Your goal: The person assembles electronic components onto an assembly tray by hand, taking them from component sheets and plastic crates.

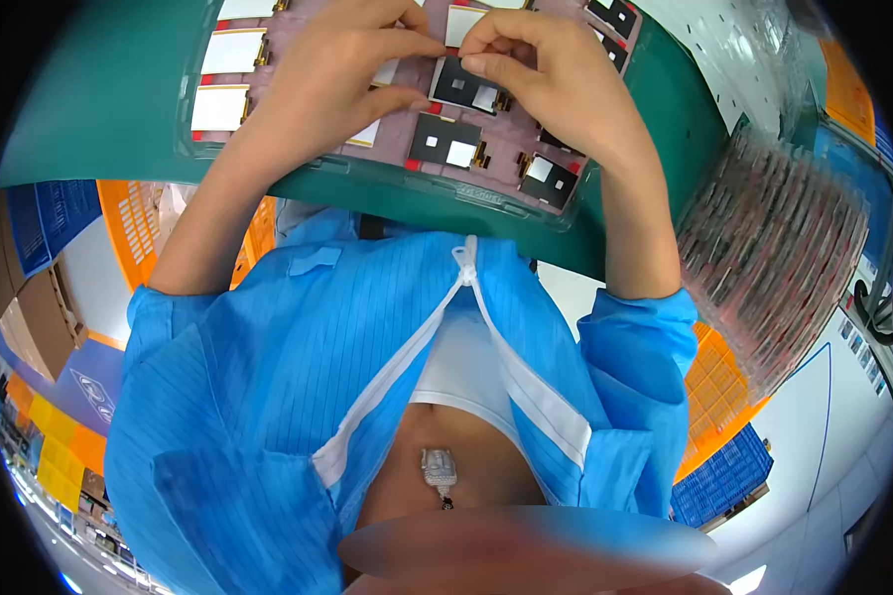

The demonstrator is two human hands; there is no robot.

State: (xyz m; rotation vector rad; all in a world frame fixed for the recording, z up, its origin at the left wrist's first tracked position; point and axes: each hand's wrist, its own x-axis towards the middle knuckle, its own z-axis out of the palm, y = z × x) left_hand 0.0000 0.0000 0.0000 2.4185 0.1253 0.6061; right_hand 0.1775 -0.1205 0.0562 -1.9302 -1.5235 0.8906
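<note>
A clear plastic tray (506, 204) with pinkish-purple lining holds small flat panels with short ribbon-like tails, some white-faced and some black-backed. Over its middle, my left hand (352, 74) has thumb and forefinger apart, tips beside the left edge of a black panel (451, 84). My right hand (561, 84) pinches at that panel's upper edge; what sits between its fingertips is too small to make out. Just below lies another black panel (437, 136) with a white patch. A third black panel (548, 179) rests near the tray's lower right corner. White panels (220, 107) line the left side.
Beneath the tray spreads a green work surface (79, 124). A tall stack of clear plastic trays (779, 253) stands at the right. Orange crates (719, 387) sit below on both sides, with a blue crate (724, 476) at lower right and cardboard boxes (35, 322) at left.
</note>
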